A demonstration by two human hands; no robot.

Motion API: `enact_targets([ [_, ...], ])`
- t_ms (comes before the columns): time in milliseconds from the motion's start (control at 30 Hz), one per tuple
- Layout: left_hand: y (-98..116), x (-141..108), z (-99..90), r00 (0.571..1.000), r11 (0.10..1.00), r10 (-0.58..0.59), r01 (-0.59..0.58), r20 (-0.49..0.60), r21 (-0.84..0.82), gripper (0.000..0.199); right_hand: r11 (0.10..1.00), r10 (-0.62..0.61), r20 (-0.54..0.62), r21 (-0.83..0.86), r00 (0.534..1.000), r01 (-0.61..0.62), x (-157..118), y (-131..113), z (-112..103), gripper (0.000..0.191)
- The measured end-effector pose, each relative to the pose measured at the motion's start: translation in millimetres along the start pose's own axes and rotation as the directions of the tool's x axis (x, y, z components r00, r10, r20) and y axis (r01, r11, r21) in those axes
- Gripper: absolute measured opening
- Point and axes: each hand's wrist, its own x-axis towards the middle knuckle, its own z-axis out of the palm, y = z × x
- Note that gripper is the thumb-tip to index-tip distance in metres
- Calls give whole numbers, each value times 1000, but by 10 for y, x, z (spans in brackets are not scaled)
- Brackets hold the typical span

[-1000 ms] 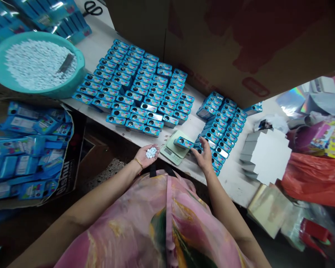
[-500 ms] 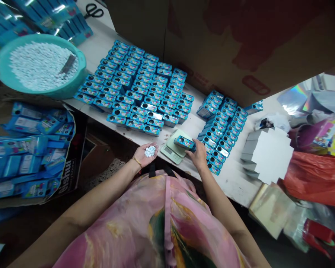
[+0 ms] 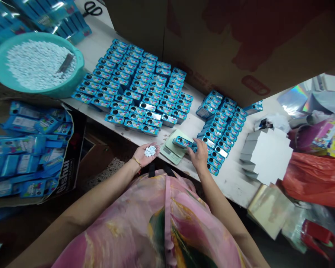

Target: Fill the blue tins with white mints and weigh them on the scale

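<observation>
My left hand [image 3: 146,155] is palm up and cupped, with a small heap of white and pale blue tablets [image 3: 150,150] in it. To its right, a small digital scale [image 3: 171,153] rests near the table's front edge. On the scale stands a small blue box [image 3: 182,142] with a dark round spot on its top. My right hand [image 3: 199,154] is just right of that box, its thumb and fingers apart near the box's end. Whether a fingertip still touches the box is hard to make out. Rows of similar blue boxes [image 3: 141,89] stand at the left; more boxes [image 3: 222,130] stand right of the scale.
A turquoise basin [image 3: 41,91] of tablets with a dark flat piece stands at the left. Below it is a carton [image 3: 67,178] of blue packs. A large brown carton [image 3: 212,44] backs the table. White card pieces [image 3: 270,154] and a red bag [image 3: 315,178] lie right.
My right hand has drawn slightly right, away from the box on the scale, and its fingers have loosened. My left hand with the tablets has stayed nearly still.
</observation>
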Motion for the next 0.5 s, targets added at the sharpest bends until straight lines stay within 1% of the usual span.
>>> enact_targets([
  [133, 37, -37, -26, 1000, 1000, 23, -23, -7, -15, 18, 998, -50, 137, -26, 989, 54, 55, -2, 31, 52],
  [233, 72, -70, -66, 999, 999, 39, -40, -28, -35, 20, 995, -63, 206, -59, 976, 76, 80, -26, 91, 55],
  [367, 122, -105, -162, 997, 997, 57, -60, -49, -57, 20, 990, -77, 250, -95, 965, 103, 109, -33, 185, 54],
  [500, 163, -140, -282, 994, 992, 85, -90, -62, -87, 20, 987, -85, 276, -110, 957, 119, 137, -38, 204, 58],
])
